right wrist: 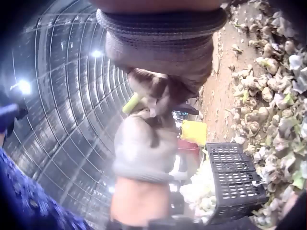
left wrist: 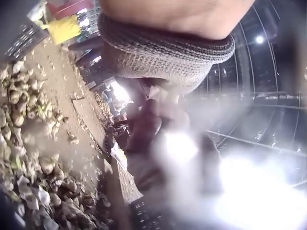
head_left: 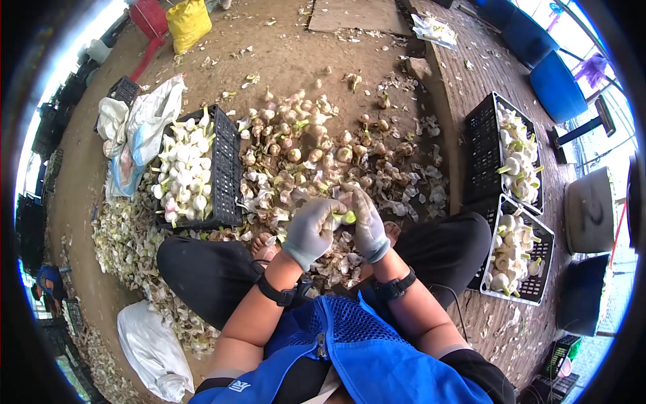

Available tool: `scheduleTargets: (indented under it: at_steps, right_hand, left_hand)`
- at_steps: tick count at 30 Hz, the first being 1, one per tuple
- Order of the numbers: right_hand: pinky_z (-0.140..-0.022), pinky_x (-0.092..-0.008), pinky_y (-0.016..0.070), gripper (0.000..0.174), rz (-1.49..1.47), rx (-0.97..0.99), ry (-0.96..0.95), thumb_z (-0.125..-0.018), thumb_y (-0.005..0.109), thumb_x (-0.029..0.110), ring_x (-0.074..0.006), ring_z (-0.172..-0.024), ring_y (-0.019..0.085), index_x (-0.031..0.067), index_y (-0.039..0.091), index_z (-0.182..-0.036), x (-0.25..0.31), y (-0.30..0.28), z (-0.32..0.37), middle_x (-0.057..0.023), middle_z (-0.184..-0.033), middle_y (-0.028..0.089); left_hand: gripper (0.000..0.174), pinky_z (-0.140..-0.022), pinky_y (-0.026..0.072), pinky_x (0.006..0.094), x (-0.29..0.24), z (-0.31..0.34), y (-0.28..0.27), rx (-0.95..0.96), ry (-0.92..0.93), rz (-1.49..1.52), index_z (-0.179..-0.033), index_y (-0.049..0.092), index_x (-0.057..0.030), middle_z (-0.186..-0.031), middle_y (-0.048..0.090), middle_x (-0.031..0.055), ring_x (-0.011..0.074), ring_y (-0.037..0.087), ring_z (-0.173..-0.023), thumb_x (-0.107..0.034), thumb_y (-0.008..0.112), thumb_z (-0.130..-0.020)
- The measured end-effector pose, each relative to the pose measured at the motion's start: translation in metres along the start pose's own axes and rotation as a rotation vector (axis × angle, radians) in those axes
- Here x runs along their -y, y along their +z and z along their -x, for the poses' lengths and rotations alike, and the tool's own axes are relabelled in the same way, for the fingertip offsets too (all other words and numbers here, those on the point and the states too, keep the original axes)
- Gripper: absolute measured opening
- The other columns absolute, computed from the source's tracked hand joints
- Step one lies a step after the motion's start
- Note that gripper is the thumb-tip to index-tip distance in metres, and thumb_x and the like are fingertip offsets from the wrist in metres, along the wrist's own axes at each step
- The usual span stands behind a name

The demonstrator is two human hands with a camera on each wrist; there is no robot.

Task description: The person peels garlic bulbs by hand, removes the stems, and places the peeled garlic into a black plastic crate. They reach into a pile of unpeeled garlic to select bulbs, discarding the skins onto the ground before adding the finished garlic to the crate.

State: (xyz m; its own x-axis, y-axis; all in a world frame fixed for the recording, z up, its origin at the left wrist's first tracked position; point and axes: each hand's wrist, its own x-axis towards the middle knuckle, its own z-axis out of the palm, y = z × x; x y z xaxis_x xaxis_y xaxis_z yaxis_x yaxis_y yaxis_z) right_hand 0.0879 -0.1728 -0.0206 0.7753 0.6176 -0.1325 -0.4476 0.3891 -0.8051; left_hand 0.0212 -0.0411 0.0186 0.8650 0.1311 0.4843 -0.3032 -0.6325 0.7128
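Note:
Both hands wear pale knit gloves and meet over the heap in front of the crossed legs. In the head view the left hand (head_left: 309,229) has its fingers curled round a garlic bulb, whose cut green stem (head_left: 348,217) pokes out between the hands. Against it, the right hand (head_left: 369,225) grips the same bulb with bent fingers. The right wrist view shows the green stem (right wrist: 132,102) beside the touching gloves; the bulb itself is mostly hidden. Loose unpeeled garlic bulbs (head_left: 294,154) and dry skins lie just beyond the hands.
A black crate (head_left: 229,168) of peeled white garlic stands to the left, near white sacks (head_left: 138,128). On the boards at right are two more garlic crates (head_left: 481,148). Skins (head_left: 128,249) cover the ground at left. A yellow bag (head_left: 188,25) lies far back.

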Motion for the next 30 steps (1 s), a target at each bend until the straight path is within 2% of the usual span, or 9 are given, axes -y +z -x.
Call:
scheduleTargets:
  at_steps: [5, 10, 13, 15, 17, 21, 25, 29, 30]
  right_hand:
    - [-0.061, -0.0273, 0.0511, 0.079, -0.018, 0.283, 0.177, -0.09, 0.046, 0.055, -0.0154, -0.078, 0.06, 0.0056, 0.018, -0.145, 0.006, -0.003, 0.006, -0.0086, -0.1, 0.059]
    - [-0.046, -0.0252, 0.0508, 0.096, -0.243, 0.426, 0.216, -0.084, 0.047, 0.064, -0.0192, -0.056, 0.064, 0.0043, 0.004, -0.147, 0.007, 0.006, 0.011, -0.011, -0.089, 0.064]
    - [-0.073, -0.0229, 0.0509, 0.074, -0.19, 0.303, 0.113, -0.092, 0.05, 0.047, -0.0138, -0.084, 0.062, 0.0022, 0.022, -0.144, 0.0, 0.001, 0.006, -0.0079, -0.103, 0.061]
    - [-0.088, -0.0249, 0.0444, 0.054, 0.081, 0.065, -0.008, -0.097, 0.048, 0.034, -0.0126, -0.099, 0.056, 0.0008, 0.037, -0.137, -0.012, -0.008, -0.001, -0.0062, -0.109, 0.058]
    - [-0.094, -0.026, 0.0413, 0.041, 0.143, -0.07, -0.159, -0.099, 0.042, 0.025, -0.0137, -0.106, 0.054, 0.0005, 0.044, -0.131, -0.024, -0.013, -0.004, -0.0075, -0.113, 0.058]
    - [-0.089, -0.0267, 0.046, 0.039, 0.196, -0.25, -0.171, -0.1, 0.038, 0.021, -0.0147, -0.103, 0.056, 0.0003, 0.041, -0.133, -0.038, -0.013, -0.014, -0.0103, -0.115, 0.058]
    - [-0.078, -0.0311, 0.0541, 0.036, -0.278, -0.32, -0.069, -0.099, 0.036, 0.011, -0.0167, -0.088, 0.062, 0.0031, 0.039, -0.134, 0.002, 0.003, -0.005, -0.0093, -0.107, 0.061]
    - [-0.046, -0.0165, 0.0421, 0.033, -0.64, 0.008, 0.061, -0.096, 0.044, 0.012, -0.0036, -0.058, 0.049, 0.0061, 0.045, -0.128, -0.006, -0.044, -0.014, -0.0023, -0.085, 0.058]
    - [-0.054, -0.0208, 0.0478, 0.032, -0.569, -0.272, 0.176, -0.095, 0.046, 0.01, -0.0116, -0.071, 0.055, 0.0023, 0.044, -0.125, 0.01, -0.021, -0.015, -0.0063, -0.091, 0.058]
  left_hand:
    - [0.036, -0.072, 0.051, 0.0267, 0.031, 0.0, -0.009, -0.061, -0.428, 0.389, -0.093, 0.056, -0.0062, -0.081, 0.059, 0.0022, 0.0145, 0.059, -0.074, 0.019, 0.039, -0.074]
    - [0.034, -0.083, 0.0498, 0.0341, 0.053, -0.003, -0.014, 0.162, -0.574, -0.292, -0.108, 0.057, -0.0107, -0.097, 0.06, 0.0089, 0.0264, 0.063, -0.091, 0.001, 0.061, -0.076]
    - [0.039, -0.088, 0.0466, 0.0378, 0.041, -0.013, -0.014, 0.56, -0.885, -0.699, -0.11, 0.058, -0.0135, -0.121, 0.053, 0.0114, 0.0284, 0.058, -0.102, 0.0, 0.064, -0.074]
    - [0.045, -0.099, 0.0384, 0.0367, 0.039, 0.007, -0.013, 0.511, -0.752, -0.626, -0.117, 0.054, -0.0123, -0.122, 0.048, 0.0137, 0.0284, 0.05, -0.114, -0.007, 0.069, -0.075]
    - [0.045, -0.097, 0.04, 0.0345, 0.026, 0.016, -0.012, 0.196, -0.366, 0.178, -0.117, 0.052, -0.0083, -0.117, 0.051, 0.0132, 0.0262, 0.053, -0.108, -0.006, 0.07, -0.076]
    - [0.032, -0.085, 0.0466, 0.0299, 0.016, 0.011, -0.003, 0.109, -0.066, -0.072, -0.106, 0.057, -0.0035, -0.098, 0.06, 0.0068, 0.0182, 0.058, -0.094, -0.001, 0.069, -0.077]
    - [0.009, -0.069, 0.0536, 0.0277, 0.022, 0.019, 0.002, -0.207, -0.639, 0.818, -0.097, 0.059, -0.0066, -0.09, 0.064, 0.0074, 0.0162, 0.061, -0.075, -0.006, 0.06, -0.088]
    - [0.013, -0.069, 0.0584, 0.0373, 0.022, 0.015, -0.013, -0.282, -0.703, 1.369, -0.101, 0.057, -0.0015, -0.092, 0.066, 0.0139, 0.0216, 0.066, -0.081, -0.01, 0.055, -0.091]
    - [0.016, -0.069, 0.0584, 0.038, 0.023, 0.014, -0.016, -0.308, -0.792, 1.478, -0.102, 0.057, -0.0018, -0.091, 0.066, 0.0135, 0.0217, 0.066, -0.078, -0.012, 0.055, -0.091]
